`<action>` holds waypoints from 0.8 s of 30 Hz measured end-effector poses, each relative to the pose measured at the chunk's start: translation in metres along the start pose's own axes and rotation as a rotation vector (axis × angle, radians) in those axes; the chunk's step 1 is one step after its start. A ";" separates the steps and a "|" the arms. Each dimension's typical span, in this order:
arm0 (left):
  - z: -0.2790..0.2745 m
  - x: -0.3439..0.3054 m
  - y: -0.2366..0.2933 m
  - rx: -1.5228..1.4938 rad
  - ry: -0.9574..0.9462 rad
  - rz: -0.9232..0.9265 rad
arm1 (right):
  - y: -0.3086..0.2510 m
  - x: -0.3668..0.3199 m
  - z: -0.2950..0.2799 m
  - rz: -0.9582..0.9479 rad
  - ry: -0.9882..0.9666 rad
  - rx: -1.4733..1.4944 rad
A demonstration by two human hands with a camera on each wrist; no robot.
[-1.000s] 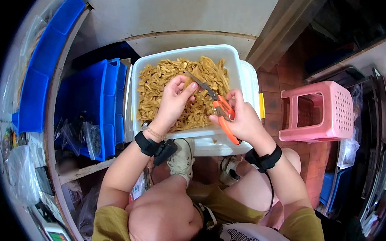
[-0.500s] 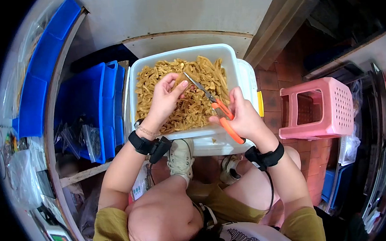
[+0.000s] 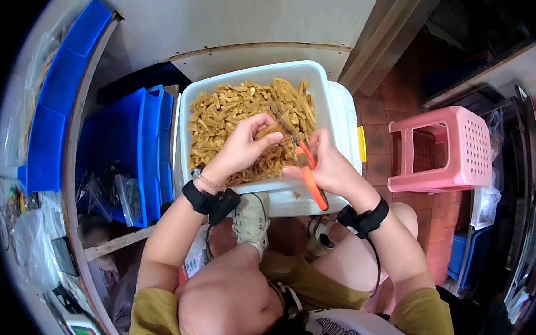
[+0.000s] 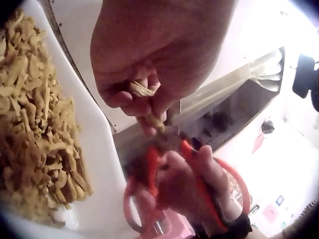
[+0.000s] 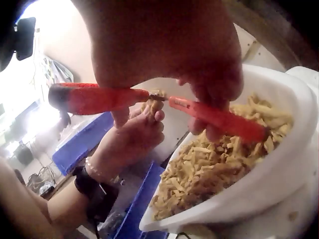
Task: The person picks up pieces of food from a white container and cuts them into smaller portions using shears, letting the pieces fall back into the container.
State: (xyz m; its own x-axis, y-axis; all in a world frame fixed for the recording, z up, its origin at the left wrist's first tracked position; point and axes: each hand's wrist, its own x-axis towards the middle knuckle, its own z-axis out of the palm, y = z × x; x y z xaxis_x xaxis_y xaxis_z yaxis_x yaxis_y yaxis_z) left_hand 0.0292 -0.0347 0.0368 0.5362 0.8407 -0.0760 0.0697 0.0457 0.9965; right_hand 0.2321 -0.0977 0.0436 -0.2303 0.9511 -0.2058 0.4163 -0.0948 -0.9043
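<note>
My left hand [image 3: 246,145] pinches a yellow-brown dried root piece [image 3: 268,132] between thumb and fingertips, over the tub in the head view. In the right hand [image 3: 334,171] is a pair of scissors with orange handles [image 3: 311,186], fingers and thumb round them. Their dark blades [image 3: 286,122] point up and away, right at the end of the held piece. Seen from the left wrist, the root piece [image 4: 158,124] pokes out below the fingertips and meets the blades. A white plastic tub [image 3: 321,78] under both hands holds a heap of similar dried pieces [image 3: 221,109].
Blue bins [image 3: 116,140] with small plastic bags stand left of the tub. A pink stool [image 3: 470,149] is on the tiled floor at right. Below the tub are the person's shoes [image 3: 251,224]. A pale panel [image 3: 247,21] rises behind.
The left hand has shifted slightly right and nearer the body with the root piece. The scissors have swung more upright, their blades now farther right over the tub.
</note>
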 end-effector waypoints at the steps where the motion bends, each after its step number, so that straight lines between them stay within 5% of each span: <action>1: -0.004 0.001 -0.004 -0.005 0.001 0.002 | 0.002 0.002 0.000 -0.002 -0.001 -0.001; 7: -0.020 -0.001 -0.004 -0.012 0.072 -0.163 | -0.015 0.005 -0.007 0.116 -0.017 -0.128; 13: -0.022 0.003 -0.010 -0.184 0.184 -0.132 | -0.004 0.008 0.004 -0.042 0.177 0.007; 15: -0.025 0.006 -0.015 -0.399 0.281 -0.081 | -0.011 0.004 -0.003 0.093 0.110 -0.256; 22: -0.017 0.001 -0.013 -0.278 0.332 -0.047 | -0.006 0.000 -0.001 0.020 0.070 -0.266; 24: -0.013 0.002 -0.018 -0.159 0.250 0.112 | -0.010 -0.001 -0.001 0.064 0.036 -0.295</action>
State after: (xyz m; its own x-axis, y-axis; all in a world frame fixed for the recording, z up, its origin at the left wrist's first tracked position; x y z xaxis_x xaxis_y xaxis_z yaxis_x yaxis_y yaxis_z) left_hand 0.0184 -0.0269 0.0190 0.3084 0.9509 0.0260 -0.1214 0.0122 0.9925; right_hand 0.2293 -0.0971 0.0537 -0.1664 0.9561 -0.2413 0.6676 -0.0708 -0.7411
